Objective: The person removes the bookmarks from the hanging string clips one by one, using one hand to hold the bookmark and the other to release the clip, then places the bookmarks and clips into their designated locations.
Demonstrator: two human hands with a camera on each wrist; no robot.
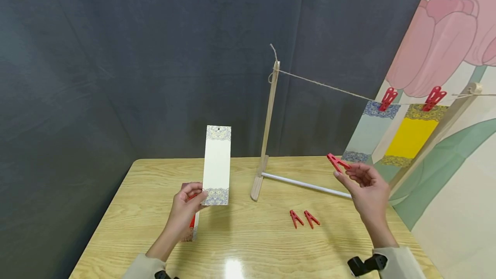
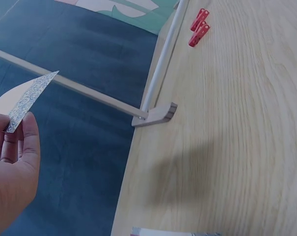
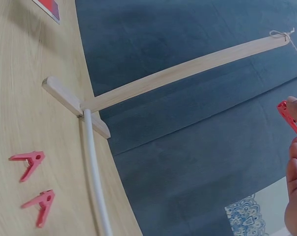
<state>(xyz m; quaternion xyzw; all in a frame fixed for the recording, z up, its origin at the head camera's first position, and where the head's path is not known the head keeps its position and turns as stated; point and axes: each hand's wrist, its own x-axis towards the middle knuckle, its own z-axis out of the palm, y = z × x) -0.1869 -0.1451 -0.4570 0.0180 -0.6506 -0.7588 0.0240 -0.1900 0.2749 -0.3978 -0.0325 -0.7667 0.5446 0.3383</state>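
My left hand [image 1: 187,203] pinches the lower edge of a tall cream card [image 1: 217,165] with patterned ends, holding it upright above the wooden table [image 1: 240,244]; the card's corner [image 2: 33,93] shows in the left wrist view. My right hand [image 1: 364,184] pinches a red clothespin [image 1: 336,162] in the air near the right post; its tip [image 3: 290,118] shows in the right wrist view. Two red clothespins [image 1: 304,218] lie on the table between my hands. A twine line [image 1: 329,87] runs from a wooden post [image 1: 268,128] to the right.
A blue-patterned card [image 1: 372,132] and a yellow card [image 1: 412,134] hang from the twine by red clothespins. A white rod [image 1: 306,184] joins the post feet. Another card [image 1: 192,227] lies on the table under my left hand. A dark curtain hangs behind.
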